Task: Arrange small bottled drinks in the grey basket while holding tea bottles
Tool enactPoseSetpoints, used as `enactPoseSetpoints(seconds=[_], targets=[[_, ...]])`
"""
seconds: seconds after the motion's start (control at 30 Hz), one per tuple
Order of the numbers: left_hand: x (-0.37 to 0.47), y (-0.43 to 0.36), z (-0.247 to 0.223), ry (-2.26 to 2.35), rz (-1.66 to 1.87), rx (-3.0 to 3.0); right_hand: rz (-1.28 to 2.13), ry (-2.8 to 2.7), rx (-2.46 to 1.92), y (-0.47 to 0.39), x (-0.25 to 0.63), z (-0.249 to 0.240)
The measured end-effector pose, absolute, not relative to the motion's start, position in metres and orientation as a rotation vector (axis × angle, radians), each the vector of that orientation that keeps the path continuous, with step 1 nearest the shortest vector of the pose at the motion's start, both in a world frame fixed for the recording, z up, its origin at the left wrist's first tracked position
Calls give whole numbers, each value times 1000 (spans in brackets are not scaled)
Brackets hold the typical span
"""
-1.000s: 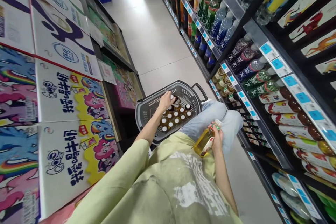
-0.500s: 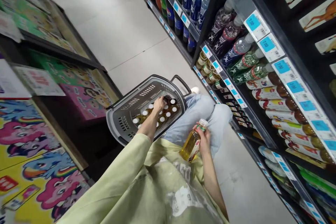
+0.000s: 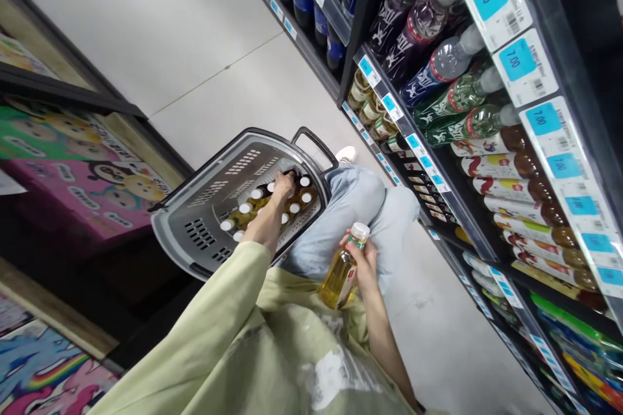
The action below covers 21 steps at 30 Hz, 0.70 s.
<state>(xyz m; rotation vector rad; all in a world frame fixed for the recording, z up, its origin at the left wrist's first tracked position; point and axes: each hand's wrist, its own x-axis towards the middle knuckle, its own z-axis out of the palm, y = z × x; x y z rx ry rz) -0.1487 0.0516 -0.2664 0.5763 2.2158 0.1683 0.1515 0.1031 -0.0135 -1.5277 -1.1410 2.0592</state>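
Right hand [image 3: 363,258] holds a bottle [image 3: 340,272] (amber, white-capped).

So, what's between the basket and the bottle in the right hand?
The person's jeans-clad leg lies between the basket and the bottle in the right hand, as the head view shows.

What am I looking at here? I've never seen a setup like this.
There is no machine: these are a person's bare hands, seen from one camera worn on the head, looking down. The left hand reaches into a grey basket of white-capped bottles; whether it grips one is hard to tell. The right hand holds a yellow bottle, cap on, tilted over the lap. Shelved drinks are at right, colourful boxes at left.
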Motion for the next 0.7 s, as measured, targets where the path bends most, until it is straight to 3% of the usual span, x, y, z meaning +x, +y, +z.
enactPoseSetpoints(seconds=[0.27, 0.7], targets=[[-140, 44, -225, 2221, 263, 608, 2082, -1101, -1492, 106, 142, -15], [-56, 15, -97, 2000, 1024, 792, 1909, -1246, -1381, 94, 145, -17]])
